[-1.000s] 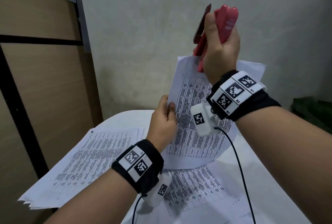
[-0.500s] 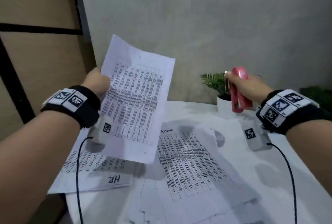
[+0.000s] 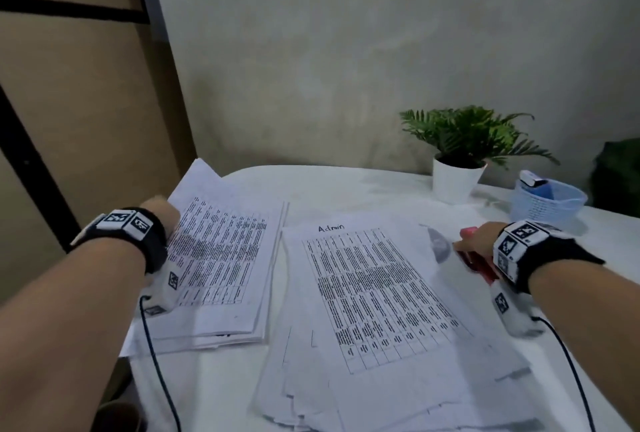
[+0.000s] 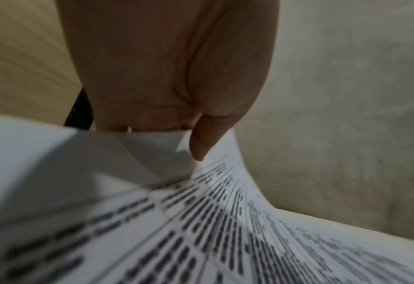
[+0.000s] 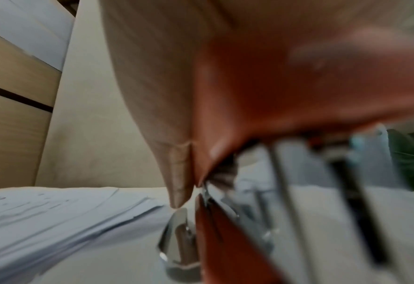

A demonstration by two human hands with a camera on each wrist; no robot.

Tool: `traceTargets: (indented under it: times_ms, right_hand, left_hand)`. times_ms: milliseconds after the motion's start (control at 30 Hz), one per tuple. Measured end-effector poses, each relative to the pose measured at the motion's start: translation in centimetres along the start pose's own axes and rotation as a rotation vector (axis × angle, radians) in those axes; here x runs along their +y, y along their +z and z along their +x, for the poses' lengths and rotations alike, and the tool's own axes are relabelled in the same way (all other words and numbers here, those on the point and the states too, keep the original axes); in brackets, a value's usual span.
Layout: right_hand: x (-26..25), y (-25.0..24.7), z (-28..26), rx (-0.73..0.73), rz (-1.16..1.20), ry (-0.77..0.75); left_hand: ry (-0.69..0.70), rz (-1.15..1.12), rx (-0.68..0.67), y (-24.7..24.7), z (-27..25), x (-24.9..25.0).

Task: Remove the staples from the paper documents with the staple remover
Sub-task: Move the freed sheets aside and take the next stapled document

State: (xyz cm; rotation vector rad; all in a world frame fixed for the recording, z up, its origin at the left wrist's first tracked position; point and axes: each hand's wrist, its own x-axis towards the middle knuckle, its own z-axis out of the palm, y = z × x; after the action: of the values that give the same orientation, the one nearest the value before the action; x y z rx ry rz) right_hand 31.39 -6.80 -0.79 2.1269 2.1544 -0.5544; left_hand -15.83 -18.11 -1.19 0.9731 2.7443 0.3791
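Fingers: our right hand [image 3: 479,237] wraps the red staple remover [image 3: 479,263]; our left hand [image 3: 162,215] pinches a printed sheet [image 3: 221,251].
Remover: low under our right fingers, just right of the "Admin" stack [image 3: 374,293].
Sheet: over the left stack [image 3: 207,334], thumb [image 4: 209,134] on top.

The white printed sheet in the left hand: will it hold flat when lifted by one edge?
Probably not: the white printed sheet already curls upward where the left hand pinches it. It looks thin and light, so it would likely droop and slide easily over the paper stack.
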Motion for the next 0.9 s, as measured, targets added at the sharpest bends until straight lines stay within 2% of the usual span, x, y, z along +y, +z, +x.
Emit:
traceTargets:
  times_ms: [100, 200, 300, 400, 500, 633, 767, 900]
  right_hand:
    - [-0.2, -0.2, -0.4, 0.012, -0.048, 0.032]
    - [-1.0, -0.3, -1.5, 0.046, -0.275, 0.0]
    - [-1.3, 0.0, -1.7, 0.046, -0.312, -0.023]
    - [-1.8, 0.3, -0.4, 0.16, -0.238, -0.109]
    - [-3.5, 0.4, -1.8, 0.078, -0.216, -0.161]
    - [-3.9, 2.3, -3.3, -0.117, -0.302, -0.178]
    - [-3.5, 2.8, -3.6, -0.103, -0.418, -0.191]
    - [-3.0, 2.9, -2.5, -0.124, -0.411, -0.238]
  left_hand:
    - [0.056, -0.001, 0.071, 0.0, 0.7, 0.3]
    - [0.216, 0.067, 0.11, -0.1, -1.1, 2.2]
    - [0.375, 0.001, 0.015, 0.2, -4.7, 4.9]
    - [0.48, 0.001, -0.146, 1.4, -7.8, 7.3]
    - [0.487, 0.1, -0.318, 3.1, -10.3, 9.1]
    - [0.44, 0.283, -0.373, 4.4, -12.5, 10.2]
    - [0.396, 0.258, -0.447, 4.4, -13.7, 10.6]
    - [0.4, 0.187, -0.466, 4.5, -14.0, 10.9]
